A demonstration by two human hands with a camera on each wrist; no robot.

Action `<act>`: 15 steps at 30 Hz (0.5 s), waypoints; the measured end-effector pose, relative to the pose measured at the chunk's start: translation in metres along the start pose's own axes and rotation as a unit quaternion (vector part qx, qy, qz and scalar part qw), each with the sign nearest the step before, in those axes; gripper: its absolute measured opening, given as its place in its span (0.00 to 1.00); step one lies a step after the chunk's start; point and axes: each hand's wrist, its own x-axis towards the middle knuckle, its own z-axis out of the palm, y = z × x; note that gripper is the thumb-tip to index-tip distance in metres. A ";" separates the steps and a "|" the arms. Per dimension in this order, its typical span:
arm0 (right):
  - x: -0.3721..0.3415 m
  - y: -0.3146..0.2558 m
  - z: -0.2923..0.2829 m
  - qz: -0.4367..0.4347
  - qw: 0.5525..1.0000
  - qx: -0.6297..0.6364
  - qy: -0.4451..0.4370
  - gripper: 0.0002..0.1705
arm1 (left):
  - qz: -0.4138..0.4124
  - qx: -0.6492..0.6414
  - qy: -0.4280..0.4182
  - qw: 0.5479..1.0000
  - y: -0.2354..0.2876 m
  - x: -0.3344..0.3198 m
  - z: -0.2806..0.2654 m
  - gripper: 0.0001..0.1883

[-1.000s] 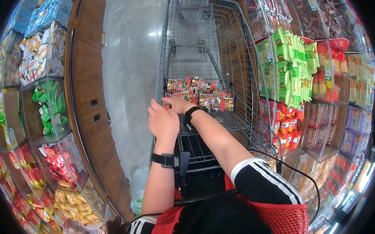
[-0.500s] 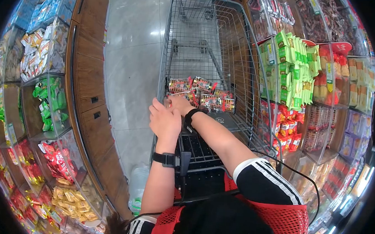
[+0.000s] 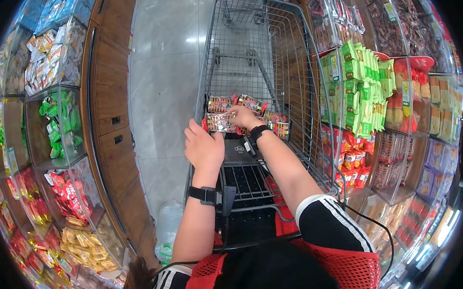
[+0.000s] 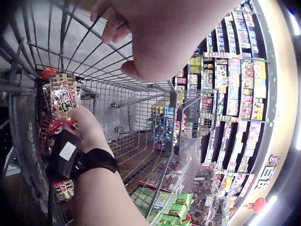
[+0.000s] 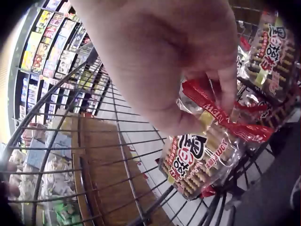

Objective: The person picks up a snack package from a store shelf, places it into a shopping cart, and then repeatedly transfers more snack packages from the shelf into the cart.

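My right hand [image 3: 245,118] is low inside the shopping cart, its thumb and fingers pinching one end of a clear packet of biscuits [image 5: 188,162]. This packet has a red end strip and dark lettering, and its far end points towards the cart's left side. Several similar packets lie around it, one [image 3: 250,102] farther forward and another [image 3: 280,127] to the right. My left hand [image 3: 204,148] hovers by the cart's left rim with fingers loosely extended and nothing in them. In the left wrist view, the wire side of the cart [image 4: 127,101] stands beyond that hand.
A grey folding flap [image 3: 239,149] crosses the cart in front of the packets. Wooden cabinets [image 3: 110,107] and clear snack bins line the left. Green packets [image 3: 357,88] bulge out of the bins at right. Plastic bottles [image 3: 168,227] stand on the floor at lower left.
My right hand has moved right and slightly forward, away from my left hand, and the biscuit packet under it now shows clearly. The left hand stays almost in place, its fingers a little straighter.
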 end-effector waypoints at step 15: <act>-0.007 0.028 0.037 -0.058 0.996 -0.044 -0.055 0.22 | 0.011 0.006 0.024 1.000 -0.001 -0.001 0.006 0.37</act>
